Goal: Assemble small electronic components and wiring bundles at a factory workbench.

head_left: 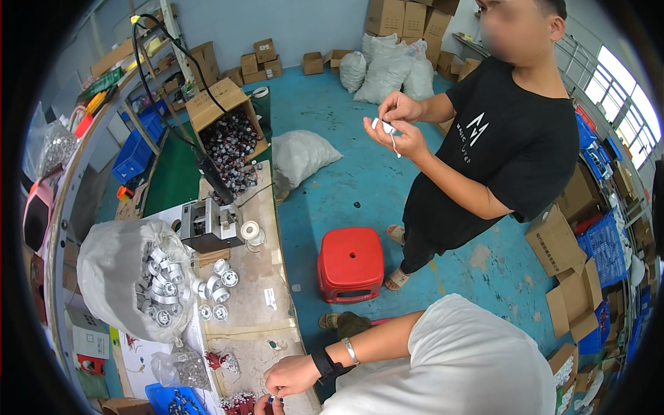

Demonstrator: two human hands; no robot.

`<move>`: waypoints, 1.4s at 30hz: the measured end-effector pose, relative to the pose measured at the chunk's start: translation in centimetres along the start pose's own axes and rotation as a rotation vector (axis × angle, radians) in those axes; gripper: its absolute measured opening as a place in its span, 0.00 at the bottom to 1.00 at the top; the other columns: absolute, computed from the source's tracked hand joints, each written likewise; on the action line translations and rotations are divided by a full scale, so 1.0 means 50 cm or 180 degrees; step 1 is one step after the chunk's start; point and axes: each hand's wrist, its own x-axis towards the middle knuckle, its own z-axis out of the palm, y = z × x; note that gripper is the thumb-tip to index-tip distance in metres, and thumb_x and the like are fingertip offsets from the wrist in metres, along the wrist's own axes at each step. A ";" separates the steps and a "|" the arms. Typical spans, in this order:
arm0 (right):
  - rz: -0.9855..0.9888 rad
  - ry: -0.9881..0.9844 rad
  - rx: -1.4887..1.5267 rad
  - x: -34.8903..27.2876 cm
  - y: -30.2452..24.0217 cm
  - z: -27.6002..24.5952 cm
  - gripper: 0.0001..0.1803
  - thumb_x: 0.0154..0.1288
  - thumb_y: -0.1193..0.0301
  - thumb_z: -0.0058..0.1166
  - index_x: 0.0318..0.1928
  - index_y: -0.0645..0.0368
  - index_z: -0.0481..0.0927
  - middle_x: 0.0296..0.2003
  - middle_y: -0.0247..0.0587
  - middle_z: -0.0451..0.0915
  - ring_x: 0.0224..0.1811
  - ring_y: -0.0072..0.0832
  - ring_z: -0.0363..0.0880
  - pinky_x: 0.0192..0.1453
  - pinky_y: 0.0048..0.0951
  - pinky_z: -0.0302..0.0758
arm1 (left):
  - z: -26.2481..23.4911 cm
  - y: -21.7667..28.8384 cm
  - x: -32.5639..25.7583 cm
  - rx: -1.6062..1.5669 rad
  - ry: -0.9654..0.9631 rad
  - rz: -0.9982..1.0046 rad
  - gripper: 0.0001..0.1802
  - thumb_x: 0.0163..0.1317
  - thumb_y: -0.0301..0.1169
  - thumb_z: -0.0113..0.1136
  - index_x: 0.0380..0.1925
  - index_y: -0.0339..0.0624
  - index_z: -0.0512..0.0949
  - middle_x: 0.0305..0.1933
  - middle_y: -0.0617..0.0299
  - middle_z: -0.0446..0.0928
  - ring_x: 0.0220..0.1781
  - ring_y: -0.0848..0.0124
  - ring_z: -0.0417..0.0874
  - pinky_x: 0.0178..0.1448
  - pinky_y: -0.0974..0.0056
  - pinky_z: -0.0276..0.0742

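Note:
At the bottom edge, my right hand (290, 375) is closed in a pinch above the worktable (252, 311), with a black band and a metal bracelet on its wrist. Just below it, my left hand (263, 406) is partly cut off by the frame, fingers closed around a small dark part (278, 400). The right fingertips meet at this part; what exactly they pinch is hidden. Bundles of red wires with white ends (238, 402) lie beside the hands. Near them are a clear bag of small metal pieces (181, 369) and a blue tray (153, 394) of small dark parts.
A white sack (111, 277) spills white ringed housings (221, 280) onto the table. Behind stand a metal bench machine (207, 225), a white spool (252, 232) and a carton (218, 100) of dark parts. A red stool (351, 259) is near a standing co-worker (505, 145) handling a white part.

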 end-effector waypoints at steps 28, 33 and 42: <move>0.0083 -0.0376 -0.0047 0.013 0.001 0.008 0.07 0.51 0.70 0.49 0.29 0.60 0.74 0.30 0.40 0.72 0.35 0.39 0.72 0.36 0.37 0.68 | -0.004 -0.039 -0.007 -0.0246 0.0279 0.0039 0.09 0.54 0.20 0.53 0.37 0.32 0.72 0.27 0.66 0.71 0.27 0.81 0.67 0.32 0.78 0.64; 0.0065 -0.0279 -0.0050 0.015 0.002 0.010 0.06 0.52 0.70 0.50 0.29 0.59 0.74 0.30 0.39 0.72 0.35 0.38 0.72 0.36 0.35 0.68 | -0.008 -0.050 -0.001 -0.0161 0.0322 0.0029 0.08 0.52 0.19 0.54 0.34 0.31 0.73 0.29 0.66 0.71 0.27 0.82 0.67 0.31 0.78 0.64; 0.0065 -0.0456 -0.0177 0.026 -0.003 0.012 0.07 0.55 0.68 0.48 0.29 0.58 0.73 0.29 0.39 0.71 0.33 0.38 0.72 0.34 0.35 0.68 | -0.017 -0.062 -0.004 -0.0224 0.0347 0.0008 0.09 0.51 0.20 0.57 0.34 0.32 0.73 0.29 0.66 0.70 0.25 0.82 0.65 0.28 0.78 0.62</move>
